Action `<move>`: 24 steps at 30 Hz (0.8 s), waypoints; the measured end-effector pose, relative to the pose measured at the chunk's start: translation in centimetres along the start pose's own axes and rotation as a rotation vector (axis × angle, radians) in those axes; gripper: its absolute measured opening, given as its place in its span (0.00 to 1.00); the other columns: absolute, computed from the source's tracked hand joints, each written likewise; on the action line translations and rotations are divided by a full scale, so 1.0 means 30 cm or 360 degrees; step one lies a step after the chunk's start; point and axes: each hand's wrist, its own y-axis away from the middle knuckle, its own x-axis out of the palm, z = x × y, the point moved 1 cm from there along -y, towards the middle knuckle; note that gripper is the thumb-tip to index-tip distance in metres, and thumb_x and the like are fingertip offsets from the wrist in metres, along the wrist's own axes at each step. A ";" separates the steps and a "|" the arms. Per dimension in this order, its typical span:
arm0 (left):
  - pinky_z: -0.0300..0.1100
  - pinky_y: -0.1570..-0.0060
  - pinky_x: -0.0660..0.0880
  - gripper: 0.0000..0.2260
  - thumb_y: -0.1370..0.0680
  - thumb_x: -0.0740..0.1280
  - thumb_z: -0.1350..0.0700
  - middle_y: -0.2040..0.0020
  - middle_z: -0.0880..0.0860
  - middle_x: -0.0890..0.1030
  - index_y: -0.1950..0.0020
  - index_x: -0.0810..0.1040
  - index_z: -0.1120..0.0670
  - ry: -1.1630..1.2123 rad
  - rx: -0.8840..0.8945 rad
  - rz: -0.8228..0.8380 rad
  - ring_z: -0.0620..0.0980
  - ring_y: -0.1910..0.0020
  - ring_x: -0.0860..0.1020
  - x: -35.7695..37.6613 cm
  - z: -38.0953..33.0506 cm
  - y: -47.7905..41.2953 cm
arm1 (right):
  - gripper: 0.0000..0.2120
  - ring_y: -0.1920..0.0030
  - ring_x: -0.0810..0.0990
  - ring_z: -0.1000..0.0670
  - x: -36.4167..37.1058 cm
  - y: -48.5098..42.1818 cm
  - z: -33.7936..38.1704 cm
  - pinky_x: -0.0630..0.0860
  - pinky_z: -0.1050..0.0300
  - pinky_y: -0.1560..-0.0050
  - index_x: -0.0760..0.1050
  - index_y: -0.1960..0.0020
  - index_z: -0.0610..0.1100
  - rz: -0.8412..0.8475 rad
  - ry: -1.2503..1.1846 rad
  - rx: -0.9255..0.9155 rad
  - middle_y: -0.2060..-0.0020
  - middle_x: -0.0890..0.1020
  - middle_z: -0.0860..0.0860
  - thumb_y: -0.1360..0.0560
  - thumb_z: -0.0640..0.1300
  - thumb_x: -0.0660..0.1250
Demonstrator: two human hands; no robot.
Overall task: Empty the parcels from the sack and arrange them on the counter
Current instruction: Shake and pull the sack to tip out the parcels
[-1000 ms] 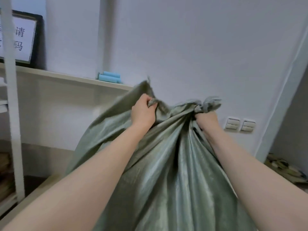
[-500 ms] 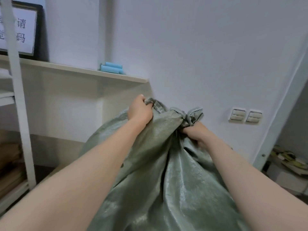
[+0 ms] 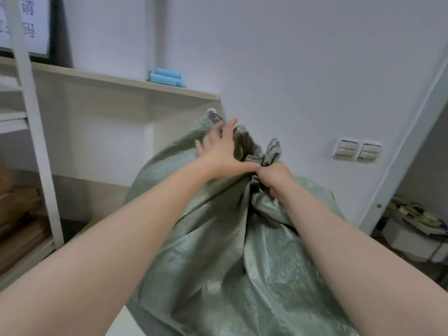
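A large green woven sack [image 3: 218, 251] bulges in front of me and fills the lower middle of the view. Its mouth is bunched at the top. My right hand [image 3: 274, 177] grips the gathered neck of the sack in a fist. My left hand [image 3: 221, 147] has its fingers spread and straight, and it touches the loose fabric at the sack's upper left edge. No parcels show; the sack hides whatever is inside. The surface under the sack is mostly hidden.
A beige shelf [image 3: 116, 81] runs along the wall behind, with blue rolls [image 3: 166, 76] on it and a framed sign [image 3: 24, 23] at the far left. A white rack post [image 3: 36, 132] stands at left. Wall switches [image 3: 356, 150] and a cluttered low stand [image 3: 417, 229] are at right.
The sack has dropped lower and settled. My left hand let go of the fabric and now has its fingers spread. My right hand keeps its grip on the neck.
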 end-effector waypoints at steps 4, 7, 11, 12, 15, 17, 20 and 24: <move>0.72 0.33 0.38 0.67 0.45 0.69 0.22 0.22 0.58 0.34 0.24 0.27 0.47 -0.0618 -0.0454 0.0146 0.65 0.24 0.37 -0.015 0.170 0.052 | 0.12 0.58 0.81 0.43 -0.012 -0.013 -0.007 0.80 0.51 0.56 0.76 0.47 0.36 -0.0153 -0.0166 0.0149 0.58 0.81 0.43 0.28 0.41 0.65; 0.75 0.34 0.39 0.56 0.39 0.62 0.21 0.20 0.56 0.50 0.20 0.50 0.50 -0.0536 -0.0764 0.0404 0.63 0.22 0.44 0.004 0.245 0.089 | 0.18 0.54 0.82 0.42 0.007 -0.004 -0.026 0.81 0.46 0.48 0.75 0.43 0.37 -0.0149 -0.0651 0.0237 0.53 0.82 0.43 0.32 0.42 0.69; 0.75 0.34 0.40 0.22 0.22 0.58 0.35 0.38 0.55 0.78 0.40 0.75 0.50 -0.0472 -0.0748 0.0199 0.59 0.32 0.71 0.037 0.177 0.090 | 0.16 0.57 0.84 0.43 0.010 0.029 -0.002 0.82 0.47 0.52 0.75 0.44 0.35 -0.0160 -0.1379 0.0281 0.56 0.83 0.42 0.32 0.36 0.70; 0.73 0.32 0.41 0.17 0.20 0.58 0.39 0.42 0.55 0.80 0.43 0.76 0.49 -0.0407 -0.0738 0.0002 0.59 0.35 0.74 0.042 0.149 0.089 | 0.16 0.57 0.84 0.43 -0.002 0.025 0.018 0.82 0.47 0.54 0.75 0.44 0.34 -0.0148 -0.1531 0.0234 0.55 0.84 0.40 0.31 0.35 0.69; 0.68 0.29 0.42 0.08 0.18 0.55 0.47 0.48 0.54 0.82 0.48 0.74 0.44 -0.0124 -0.0621 -0.0460 0.58 0.40 0.77 0.028 0.063 0.073 | 0.17 0.54 0.85 0.41 -0.059 -0.002 0.091 0.81 0.39 0.52 0.76 0.42 0.33 -0.0133 -0.1860 0.0087 0.51 0.84 0.38 0.30 0.34 0.70; 0.68 0.28 0.41 0.10 0.18 0.56 0.50 0.49 0.54 0.83 0.43 0.76 0.43 0.0054 -0.0463 -0.0616 0.58 0.40 0.77 0.005 0.008 0.047 | 0.17 0.53 0.85 0.41 -0.103 -0.023 0.145 0.81 0.36 0.51 0.76 0.42 0.34 -0.0157 -0.1958 0.0015 0.51 0.84 0.39 0.30 0.36 0.71; 0.68 0.29 0.39 0.14 0.20 0.59 0.53 0.50 0.52 0.84 0.36 0.75 0.43 0.0259 -0.0198 -0.0782 0.56 0.39 0.76 -0.025 -0.084 0.007 | 0.15 0.50 0.85 0.43 -0.158 -0.072 0.203 0.81 0.39 0.49 0.77 0.46 0.36 -0.0205 -0.2087 -0.0069 0.51 0.85 0.40 0.29 0.40 0.74; 0.69 0.30 0.38 0.16 0.21 0.59 0.56 0.60 0.46 0.81 0.37 0.75 0.41 0.0348 0.0040 -0.0795 0.54 0.43 0.78 -0.012 -0.142 -0.039 | 0.19 0.48 0.84 0.41 -0.160 -0.131 0.191 0.80 0.37 0.47 0.78 0.42 0.36 -0.0020 -0.2207 -0.0122 0.50 0.85 0.39 0.30 0.41 0.74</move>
